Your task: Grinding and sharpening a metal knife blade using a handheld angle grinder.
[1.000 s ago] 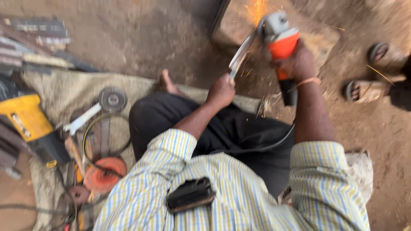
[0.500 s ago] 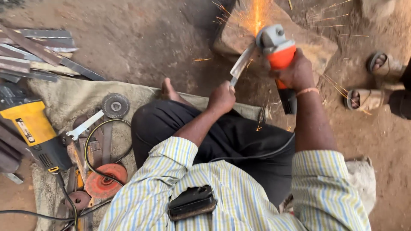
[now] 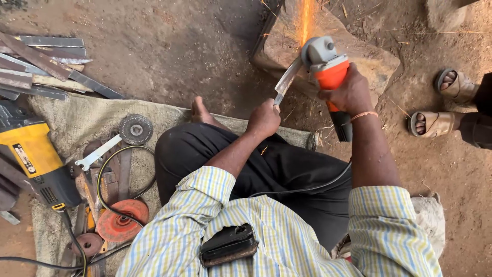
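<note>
— What are the hands doing?

— The right hand (image 3: pixel 351 95) is clenched around an orange angle grinder (image 3: pixel 328 69); the left hand (image 3: pixel 264 119) grips the lower end of a metal blade (image 3: pixel 287 82).

— Where's the blade?

— Slanting up from the fist to the grinder's head, above a stone block (image 3: pixel 369 56), with sparks (image 3: pixel 306 20) flying.

— Anything nearby?

— A yellow grinder (image 3: pixel 36 159), a spanner (image 3: pixel 100 153) and an orange disc (image 3: pixel 123 220) lie on sacking (image 3: pixel 77 118).

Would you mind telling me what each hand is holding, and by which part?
The right hand grips the orange angle grinder around its body. The left hand holds a metal blade by its lower end, pressed against the grinder's head.
</note>
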